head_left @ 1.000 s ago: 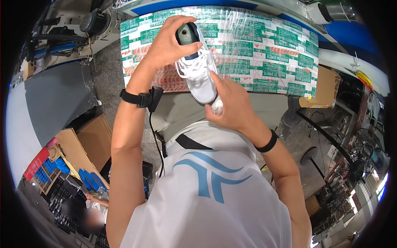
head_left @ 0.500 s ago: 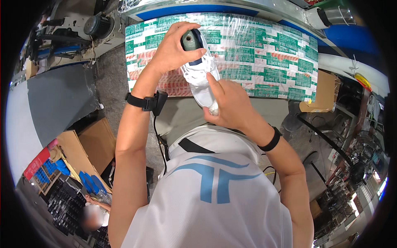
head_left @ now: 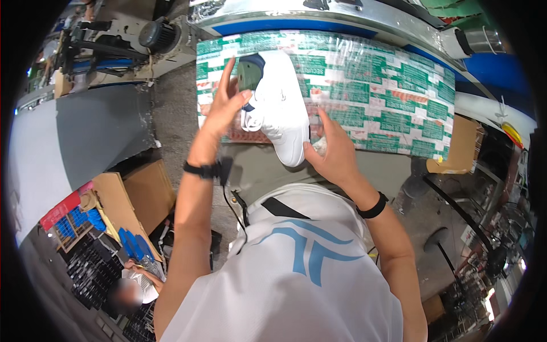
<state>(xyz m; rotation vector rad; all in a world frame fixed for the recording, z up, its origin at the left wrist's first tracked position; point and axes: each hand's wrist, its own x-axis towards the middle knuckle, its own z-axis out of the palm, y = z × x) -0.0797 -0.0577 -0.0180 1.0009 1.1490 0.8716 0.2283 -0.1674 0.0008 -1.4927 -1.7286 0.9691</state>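
Observation:
A white lace-up sneaker (head_left: 288, 97) lies tipped on its side over a taped surface, its toe toward me. Inside its dark-blue-lined opening sits a green shoe last (head_left: 249, 74). Beside that opening is my left hand (head_left: 221, 108), fingers spread, with the thumb tip at the edge of the last. My right hand (head_left: 339, 154) is to the right of the toe, index finger and thumb apart, the thumb close to the toe. A small whitish wad (head_left: 321, 146) shows in its palm, partly hidden by the fingers; its material is unclear.
Green-and-white printed tape covers the work surface (head_left: 376, 108). A metal-framed machine edge (head_left: 342, 23) runs behind it. Cardboard boxes stand at right (head_left: 456, 148) and lower left (head_left: 149, 194). A motor (head_left: 159, 35) is at upper left. Another person (head_left: 139, 285) is at lower left.
The sneaker has turned from upright onto its side. My left hand has loosened from around the heel, and my right hand has moved right, away from the shoe's front.

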